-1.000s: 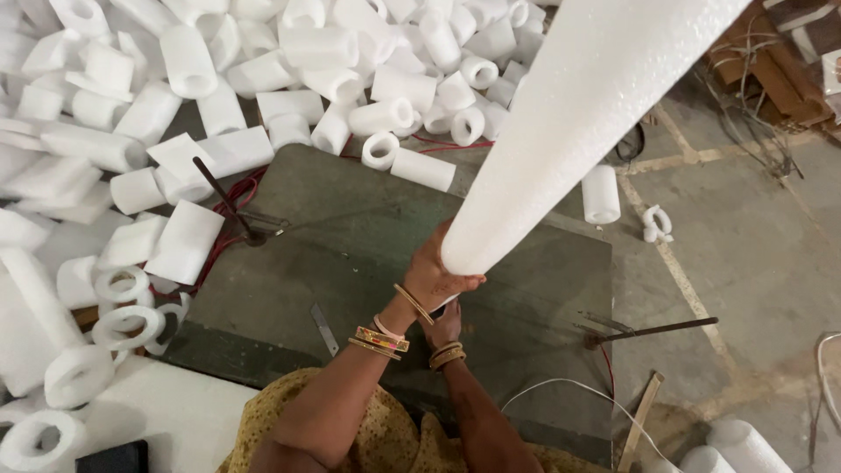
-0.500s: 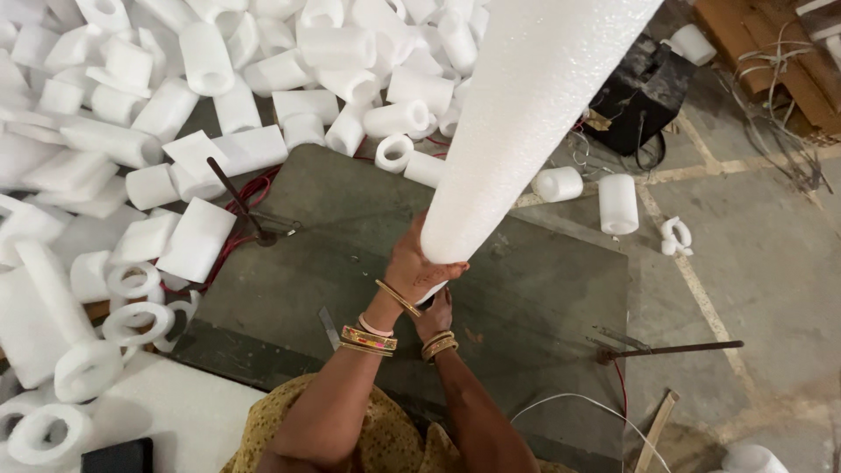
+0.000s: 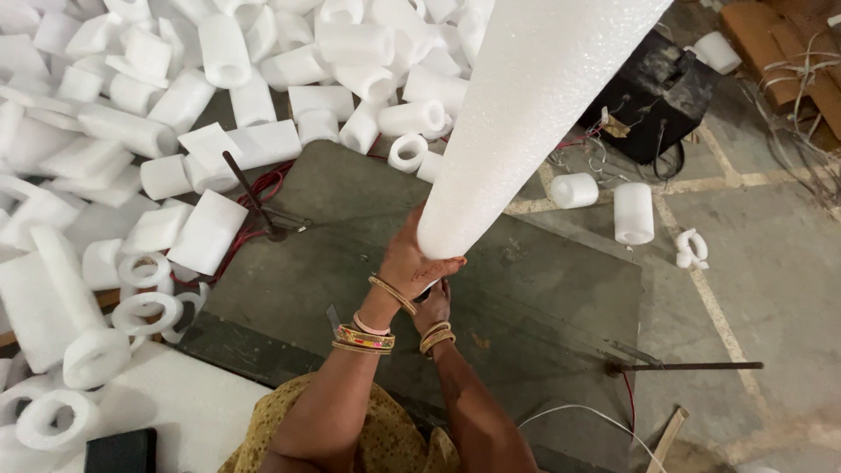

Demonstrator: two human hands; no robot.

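Note:
A long white foam cylinder stands nearly upright and rises toward the camera over a dark green work board. My left hand wraps around its lower end. My right hand sits just below and behind the left, at the cylinder's base; what its fingers touch is hidden. Both wrists wear bangles. A thin upright rod with red wires at its foot stands on the board to the left.
Many cut white foam tubes and rings are piled at the left and top. Two short foam pieces lie on the concrete floor at right, near a black box. A metal rod lies at the board's right edge.
The view has shifted, and the foam cylinder's lower end with both hands now sits a little further right and lower on the board. Both hands stay at its base.

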